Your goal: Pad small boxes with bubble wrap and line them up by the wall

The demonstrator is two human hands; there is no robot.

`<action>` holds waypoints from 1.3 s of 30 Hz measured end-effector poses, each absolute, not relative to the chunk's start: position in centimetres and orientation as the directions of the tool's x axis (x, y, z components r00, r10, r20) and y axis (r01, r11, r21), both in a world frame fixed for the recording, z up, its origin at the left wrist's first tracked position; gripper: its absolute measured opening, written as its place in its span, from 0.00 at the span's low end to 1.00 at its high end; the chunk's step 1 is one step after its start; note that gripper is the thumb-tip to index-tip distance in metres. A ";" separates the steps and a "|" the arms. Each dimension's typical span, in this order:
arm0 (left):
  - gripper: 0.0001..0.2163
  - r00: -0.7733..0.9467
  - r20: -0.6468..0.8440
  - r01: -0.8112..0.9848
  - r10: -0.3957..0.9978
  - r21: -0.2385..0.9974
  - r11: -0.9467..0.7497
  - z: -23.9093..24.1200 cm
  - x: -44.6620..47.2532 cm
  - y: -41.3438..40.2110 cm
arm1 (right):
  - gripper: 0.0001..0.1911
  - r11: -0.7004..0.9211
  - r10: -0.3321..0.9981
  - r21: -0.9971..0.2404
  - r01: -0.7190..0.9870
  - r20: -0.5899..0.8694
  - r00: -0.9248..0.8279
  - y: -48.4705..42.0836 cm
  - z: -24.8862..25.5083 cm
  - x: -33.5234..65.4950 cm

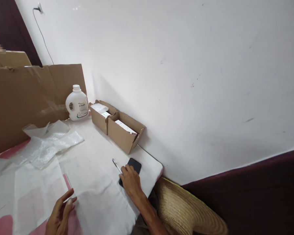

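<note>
My right hand [129, 181] lies palm down on a black phone [134, 164] near the right end of the white-covered table [98, 182]; the phone's near half is hidden under the fingers. A silver pen [116, 165] lies just left of that hand, touching or almost touching the fingers. My left hand [60, 215] hovers low at the front edge with its fingers loosely together and nothing in it, over the white sheet.
Two open cardboard boxes [117, 129] with white packets stand against the wall. A white plastic jug [76, 103] is beside them. Crumpled clear plastic wrap [44, 143] lies at left before a cardboard sheet [26, 98]. A straw hat [183, 209] sits below the table's right end.
</note>
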State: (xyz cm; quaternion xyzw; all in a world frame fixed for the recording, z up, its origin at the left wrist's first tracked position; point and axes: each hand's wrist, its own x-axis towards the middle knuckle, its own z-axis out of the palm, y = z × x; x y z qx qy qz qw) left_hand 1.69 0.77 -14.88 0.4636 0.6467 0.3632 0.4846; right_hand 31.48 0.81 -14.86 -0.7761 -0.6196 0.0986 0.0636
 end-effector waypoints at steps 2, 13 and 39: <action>0.37 -0.136 -0.289 0.257 0.948 0.913 0.316 -14.1 1.5 0.3 | 0.08 -0.170 0.983 -0.182 0.969 -0.106 0.152 1.7 -14.5 31.5; 0.34 -0.213 -0.354 0.175 0.911 0.903 0.392 -15.2 -2.5 -2.5 | 0.15 0.250 0.952 -0.093 0.964 -0.160 -0.262 7.1 -13.5 35.4; 0.19 -0.714 0.174 0.284 0.679 0.957 0.052 -9.6 -6.7 -9.6 | 0.08 0.501 0.658 -0.865 0.027 0.361 -0.660 10.8 -4.3 -6.7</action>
